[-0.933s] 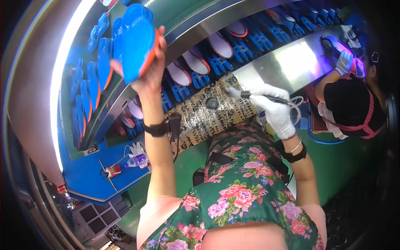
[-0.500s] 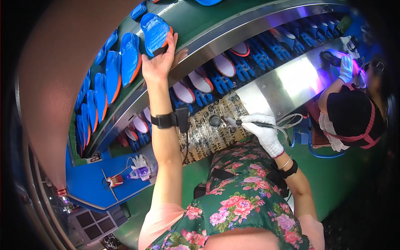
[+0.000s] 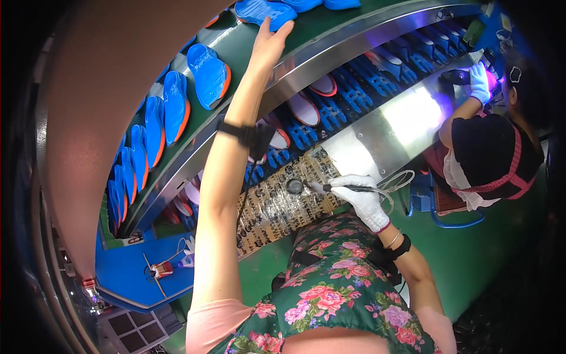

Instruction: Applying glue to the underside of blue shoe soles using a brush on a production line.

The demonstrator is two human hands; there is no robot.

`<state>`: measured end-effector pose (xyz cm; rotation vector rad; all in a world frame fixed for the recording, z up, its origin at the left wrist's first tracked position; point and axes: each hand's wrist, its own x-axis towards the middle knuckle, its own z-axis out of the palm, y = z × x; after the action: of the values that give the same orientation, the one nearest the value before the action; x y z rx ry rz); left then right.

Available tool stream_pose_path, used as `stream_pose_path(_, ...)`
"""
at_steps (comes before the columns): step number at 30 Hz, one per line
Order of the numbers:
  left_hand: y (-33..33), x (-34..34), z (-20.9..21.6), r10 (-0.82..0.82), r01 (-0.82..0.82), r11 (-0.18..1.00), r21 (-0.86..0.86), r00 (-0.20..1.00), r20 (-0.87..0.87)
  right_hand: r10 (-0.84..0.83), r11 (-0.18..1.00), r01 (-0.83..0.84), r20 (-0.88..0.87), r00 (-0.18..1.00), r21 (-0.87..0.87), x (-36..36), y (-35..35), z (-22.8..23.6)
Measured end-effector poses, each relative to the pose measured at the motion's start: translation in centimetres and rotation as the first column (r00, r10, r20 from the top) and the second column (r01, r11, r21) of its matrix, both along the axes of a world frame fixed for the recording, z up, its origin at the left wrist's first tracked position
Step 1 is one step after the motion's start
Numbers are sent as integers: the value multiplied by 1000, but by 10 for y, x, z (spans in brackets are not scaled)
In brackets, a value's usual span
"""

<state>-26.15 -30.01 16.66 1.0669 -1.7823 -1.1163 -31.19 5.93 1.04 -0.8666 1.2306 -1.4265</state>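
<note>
My bare left hand [image 3: 273, 46] reaches up to the green belt, its thumb and fingers at the edge of a blue shoe sole [image 3: 259, 10] that lies crosswise. The thumb rests against the sole; the other fingertips are partly hidden. In my white-gloved right hand [image 3: 361, 194] is a slim black brush [image 3: 333, 188] with a thin tube trailing from its back end. Its pale tip points left, close to a small round dark pot [image 3: 294, 186] on the tape-covered shelf [image 3: 277, 206]. More blue soles [image 3: 209, 75] with orange edges stand in a row along the belt, left of my arm.
A metal rail [image 3: 318, 56] edges the green belt [image 3: 247, 48]. Below it runs a lower line with blue racks [image 3: 355, 91] and white-lined shoe parts [image 3: 305, 109]. A co-worker [image 3: 486, 156] with a gloved hand sits at right. A blue table [image 3: 127, 274] stands lower left.
My left hand has left the sole it touched and moved up and right to another one. My right hand with the brush has shifted slightly left. The co-worker's arm has moved.
</note>
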Motion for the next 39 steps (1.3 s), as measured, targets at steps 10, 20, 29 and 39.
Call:
stream_pose_path(10, -21, 40, -14, 38, -32, 983, -183, 999, 29, -111, 994, 109, 88, 990, 21, -14, 18, -4)
stream_pose_path(20, 196, 111, -53, 144, -123, 989, 76, 873, -466, -278, 954, 301, 398, 874, 4, -47, 38, 15)
stream_pose_path(29, 204, 111, -99, 139, 430, 688, 584, 712, -688, -165, 901, 343, 521, 838, -266, -49, 21, 86)
stream_pose_path(39, 279, 104, -109, 247, 614, 460, 641, 605, -757, -118, 930, 5, -286, 951, -367, -30, -10, 136)
